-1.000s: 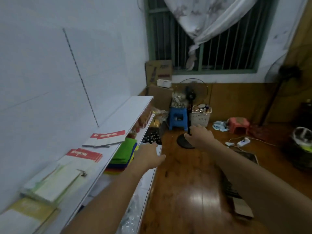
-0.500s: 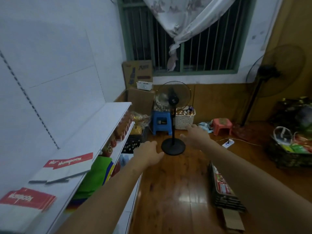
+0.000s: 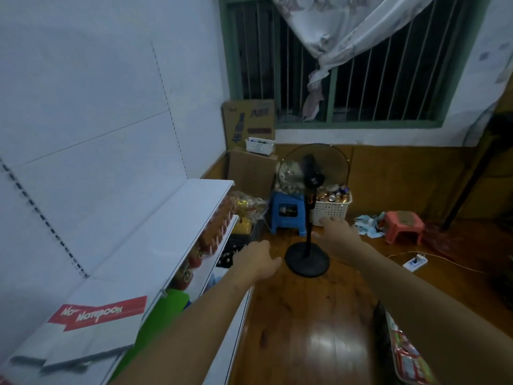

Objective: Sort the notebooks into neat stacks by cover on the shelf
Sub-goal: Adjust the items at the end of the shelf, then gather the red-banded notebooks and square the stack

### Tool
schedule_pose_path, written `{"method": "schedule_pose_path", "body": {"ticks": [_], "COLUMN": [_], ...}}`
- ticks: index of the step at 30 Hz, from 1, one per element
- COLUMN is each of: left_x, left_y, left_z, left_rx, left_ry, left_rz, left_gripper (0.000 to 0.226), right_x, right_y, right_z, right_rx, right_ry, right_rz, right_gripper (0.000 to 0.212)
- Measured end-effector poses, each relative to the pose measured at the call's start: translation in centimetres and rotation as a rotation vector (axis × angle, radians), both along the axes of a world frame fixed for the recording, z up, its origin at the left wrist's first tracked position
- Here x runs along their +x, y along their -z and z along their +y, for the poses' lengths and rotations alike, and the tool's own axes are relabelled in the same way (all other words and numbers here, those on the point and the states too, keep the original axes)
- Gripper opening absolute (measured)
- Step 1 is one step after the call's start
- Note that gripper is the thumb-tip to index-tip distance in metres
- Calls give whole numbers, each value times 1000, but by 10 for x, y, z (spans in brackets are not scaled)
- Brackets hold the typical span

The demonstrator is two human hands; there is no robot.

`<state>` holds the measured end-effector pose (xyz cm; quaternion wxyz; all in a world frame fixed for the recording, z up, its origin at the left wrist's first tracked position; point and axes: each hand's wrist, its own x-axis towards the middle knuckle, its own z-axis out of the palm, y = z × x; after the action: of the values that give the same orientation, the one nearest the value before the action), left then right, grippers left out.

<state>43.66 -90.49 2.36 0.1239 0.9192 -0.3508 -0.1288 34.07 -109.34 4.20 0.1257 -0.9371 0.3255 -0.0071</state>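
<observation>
Two bare hands reach forward over the wooden floor point(image 3: 305, 329), neither holding anything. Left hand point(image 3: 256, 262): fingers loosely extended and close together, thumb set slightly apart, palm down, just off the front edge of the lower shelf. Right hand point(image 3: 337, 236): fingers straight and slightly spread, palm down, near the pole of a black pedestal fan point(image 3: 308, 218) without touching it. Two white notebooks point(image 3: 91, 332) with red "Notebook" banners lie overlapped and askew at the near end of the white top shelf point(image 3: 166, 234), well behind both hands. Green covers point(image 3: 163, 309) show on the shelf below them; red packaged goods point(image 3: 213, 232) fill the same level farther along. Beyond the fan stand a blue plastic stool point(image 3: 286, 215), a white basket of cans point(image 3: 333, 207) and cardboard boxes point(image 3: 249, 151). A pink stool point(image 3: 404, 225) and a power strip point(image 3: 415, 263) occupy the floor at right, beneath a barred window point(image 3: 347, 65) with a knotted curtain point(image 3: 347, 31).
</observation>
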Motion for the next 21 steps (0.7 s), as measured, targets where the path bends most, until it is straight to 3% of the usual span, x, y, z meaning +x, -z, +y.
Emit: {"method": "schedule_pose_path", "body": {"ticks": [6, 10, 14, 21], "left_x": [76, 113, 122, 95], "left_y": [-5, -12, 1, 28], "left_z": [-6, 18, 62, 160], "left_rx": [4, 25, 17, -33], "left_ry": [-221, -470, -700, -1076], "left_rz": [-24, -34, 55, 142], "left_gripper": [43, 41, 46, 45], "right_x": [120, 207, 261, 282], "right_y": [6, 1, 10, 41], "right_z": [-21, -6, 55, 191], "right_rx": [-4, 32, 2, -4], "right_ry": [-193, -450, -719, -1120], "right_rz": [29, -3, -27, 26], "right_gripper": [54, 50, 52, 55]}}
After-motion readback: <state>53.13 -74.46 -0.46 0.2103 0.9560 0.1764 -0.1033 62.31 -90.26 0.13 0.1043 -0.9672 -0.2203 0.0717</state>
